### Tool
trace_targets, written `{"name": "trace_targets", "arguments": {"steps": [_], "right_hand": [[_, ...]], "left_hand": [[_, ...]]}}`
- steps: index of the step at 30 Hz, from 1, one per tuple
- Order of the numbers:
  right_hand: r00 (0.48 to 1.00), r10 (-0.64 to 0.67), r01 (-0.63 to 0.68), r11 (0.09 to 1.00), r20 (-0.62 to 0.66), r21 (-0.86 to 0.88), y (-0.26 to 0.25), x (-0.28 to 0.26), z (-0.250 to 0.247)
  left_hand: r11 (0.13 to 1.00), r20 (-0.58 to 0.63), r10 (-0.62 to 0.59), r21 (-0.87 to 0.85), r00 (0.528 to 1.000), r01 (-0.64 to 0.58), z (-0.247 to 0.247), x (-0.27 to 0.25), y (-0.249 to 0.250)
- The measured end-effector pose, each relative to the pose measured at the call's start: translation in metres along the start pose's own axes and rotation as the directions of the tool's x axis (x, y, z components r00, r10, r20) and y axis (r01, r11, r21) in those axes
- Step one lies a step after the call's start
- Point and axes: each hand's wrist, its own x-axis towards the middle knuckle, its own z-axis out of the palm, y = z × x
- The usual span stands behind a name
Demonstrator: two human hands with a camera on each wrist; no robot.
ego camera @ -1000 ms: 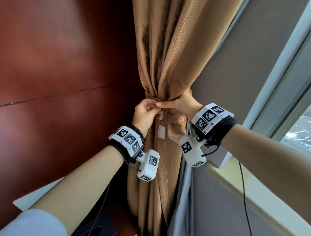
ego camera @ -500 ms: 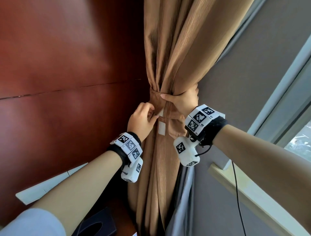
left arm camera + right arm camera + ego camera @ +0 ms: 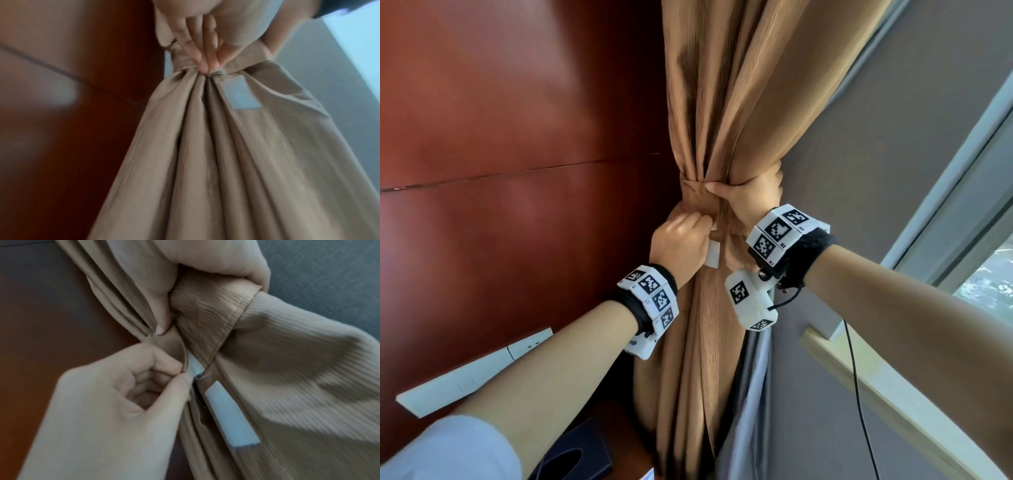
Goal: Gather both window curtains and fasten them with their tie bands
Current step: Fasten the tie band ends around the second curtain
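Note:
A brown curtain (image 3: 722,102) hangs gathered into one bundle. A matching tie band (image 3: 693,202) wraps its waist. My right hand (image 3: 751,197) grips the bundle from the right, thumb pressed on the band's front. Just below it, my left hand (image 3: 681,241) pinches the band's loose end beside a white fastening patch (image 3: 712,254). In the left wrist view my fingertips (image 3: 205,63) pinch the band (image 3: 248,58) above the patch (image 3: 240,95). The right wrist view shows my right thumb (image 3: 161,316), the band (image 3: 205,318), my left hand (image 3: 123,394) and the white strip (image 3: 228,415).
A red-brown wood panel wall (image 3: 517,137) stands close on the left. A grey lining curtain (image 3: 750,394) hangs behind the brown one. The window sill (image 3: 893,387) and window frame (image 3: 962,192) run along the right. A dark box (image 3: 578,455) lies below.
My left hand has dropped from beside the right thumb to the band's end by the white patch, turning its wrist. The right hand has kept its grip on the bundle.

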Motion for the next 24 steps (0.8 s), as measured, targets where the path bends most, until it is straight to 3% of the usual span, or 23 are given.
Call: {"name": "trace_targets", "arguments": {"steps": [2,3,5,7,10,15,17,20,23,24], "right_hand": [[1.000,0.000,0.000,1.000,-0.001,0.012,0.005,0.005,-0.002],[1.000,-0.007,0.007,1.000,0.000,0.021,0.007,0.007,-0.003],[1.000,-0.025,0.025,0.999,0.003,0.030,0.012,0.009,-0.005],[0.999,-0.038,0.038,0.998,0.000,0.042,0.016,0.011,-0.006],[0.998,-0.057,0.057,0.998,0.004,0.028,0.021,0.016,-0.010],[0.995,-0.096,0.095,0.995,0.033,0.020,0.031,0.030,-0.017],[0.995,-0.095,0.093,0.994,0.041,0.061,0.034,0.035,-0.017],[0.991,-0.123,0.109,0.975,0.061,0.196,0.039,0.038,-0.016],[0.981,-0.159,0.125,0.954,0.108,0.271,0.046,0.041,-0.012],[0.979,-0.168,0.131,0.953,0.118,0.272,0.047,0.041,-0.009]], "left_hand": [[0.979,0.054,-0.071,-0.187,0.996,0.080,0.005,0.002,-0.006],[0.932,0.093,-0.153,-0.317,0.984,0.175,0.005,0.004,-0.008],[0.756,0.222,-0.356,-0.503,0.908,0.419,0.002,0.014,-0.010],[0.626,0.322,-0.471,-0.534,0.821,0.569,0.003,0.029,-0.014],[0.584,0.397,-0.528,-0.471,0.751,0.661,0.010,0.044,-0.023],[0.448,0.571,-0.481,-0.493,0.666,0.746,0.023,0.050,-0.025],[0.488,0.625,-0.444,-0.432,0.642,0.758,0.030,0.055,-0.026],[0.597,0.619,-0.425,-0.358,0.661,0.718,0.037,0.060,-0.024],[0.510,0.664,-0.411,-0.400,0.625,0.761,0.050,0.063,-0.033],[0.477,0.658,-0.388,-0.455,0.645,0.752,0.054,0.064,-0.035]]}}
